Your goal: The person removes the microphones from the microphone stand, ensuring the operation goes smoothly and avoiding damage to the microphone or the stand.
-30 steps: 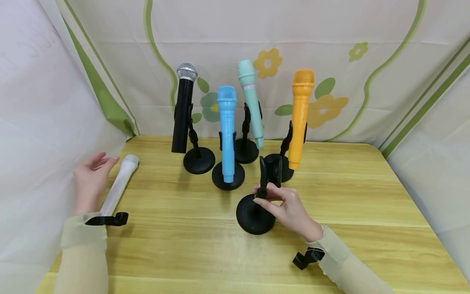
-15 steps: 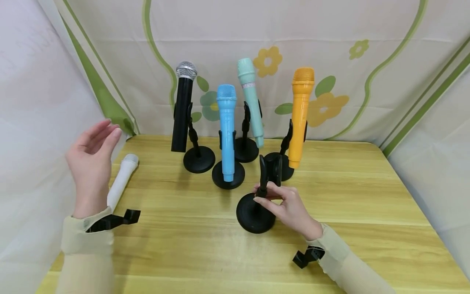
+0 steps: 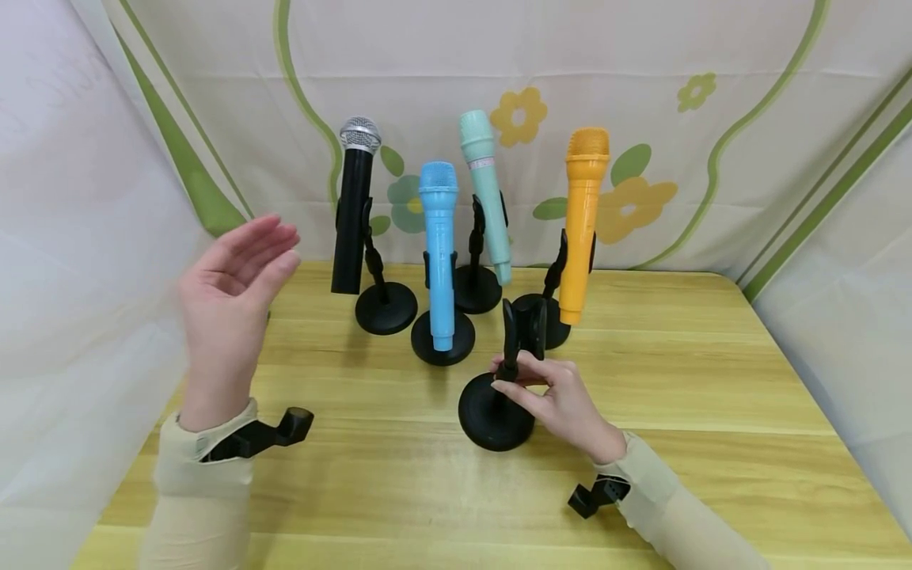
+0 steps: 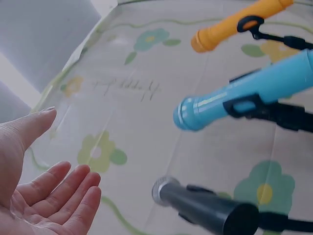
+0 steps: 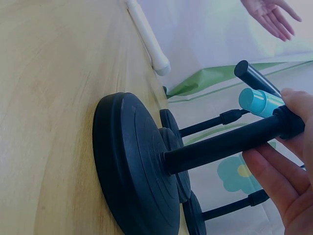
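My right hand (image 3: 559,400) pinches the stem of a black microphone stand (image 3: 496,416) between thumb and fingers; its clip holds no microphone. In the right wrist view the round base (image 5: 134,171) of that stand is on the wooden table. My left hand (image 3: 231,309) is raised above the table's left side, holding nothing, palm showing and fingers loosely bent. Behind it in the head view the white microphone is nearly all hidden. The right wrist view shows this white microphone (image 5: 149,39) lying on the table.
Black (image 3: 352,218), blue (image 3: 439,261), mint-green (image 3: 488,206) and orange (image 3: 584,222) microphones sit tilted in black stands towards the back of the table (image 3: 677,356). A flower-patterned cloth (image 3: 442,39) hangs behind them, and white cloth sides flank the table.
My left hand has risen from beside the white microphone and moved to the right, now covering it in the head view. The right hand and its stand have stayed in place.
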A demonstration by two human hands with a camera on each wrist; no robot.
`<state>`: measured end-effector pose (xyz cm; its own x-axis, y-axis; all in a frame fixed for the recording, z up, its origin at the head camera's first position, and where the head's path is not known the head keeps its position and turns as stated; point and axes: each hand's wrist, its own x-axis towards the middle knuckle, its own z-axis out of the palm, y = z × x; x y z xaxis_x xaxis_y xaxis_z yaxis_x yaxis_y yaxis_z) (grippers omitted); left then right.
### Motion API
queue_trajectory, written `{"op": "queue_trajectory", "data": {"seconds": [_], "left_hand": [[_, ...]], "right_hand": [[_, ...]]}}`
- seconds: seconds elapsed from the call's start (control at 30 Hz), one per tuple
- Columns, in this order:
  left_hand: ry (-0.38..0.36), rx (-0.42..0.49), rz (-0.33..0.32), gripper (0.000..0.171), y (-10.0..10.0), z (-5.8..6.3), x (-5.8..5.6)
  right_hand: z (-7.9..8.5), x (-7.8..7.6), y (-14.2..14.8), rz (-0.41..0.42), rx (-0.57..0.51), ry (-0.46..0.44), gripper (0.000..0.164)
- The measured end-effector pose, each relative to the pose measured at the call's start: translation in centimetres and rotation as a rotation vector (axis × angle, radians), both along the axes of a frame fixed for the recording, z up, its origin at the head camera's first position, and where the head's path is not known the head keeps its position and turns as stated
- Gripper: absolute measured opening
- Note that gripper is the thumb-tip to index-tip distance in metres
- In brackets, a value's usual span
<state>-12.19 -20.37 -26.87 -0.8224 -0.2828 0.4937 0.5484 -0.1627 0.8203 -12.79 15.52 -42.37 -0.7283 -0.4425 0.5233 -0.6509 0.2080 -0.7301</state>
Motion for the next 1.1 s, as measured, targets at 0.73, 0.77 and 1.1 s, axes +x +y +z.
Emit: {"op": "queue_trajectory", "data": {"seconds": [0.73,0.77,1.1], "left_hand": [[0.018,-0.249,-0.300,0.054,8.2,-1.4,-0.4],[0.019,-0.254,-0.317,0.055,8.6,-1.5,-0.4],[0.036,-0.289,-0.456,0.057,11.5,-2.8,-0.2]], "right_hand": [[0.0,-0.1,0.0,0.007,-0.003,-0.007,0.023],[0.0,-0.1,0.0,0.007,-0.004,-0.008,0.023],[-0.1,-0.1,0.1,0.008,-0.015,-0.007,0.027]]}}
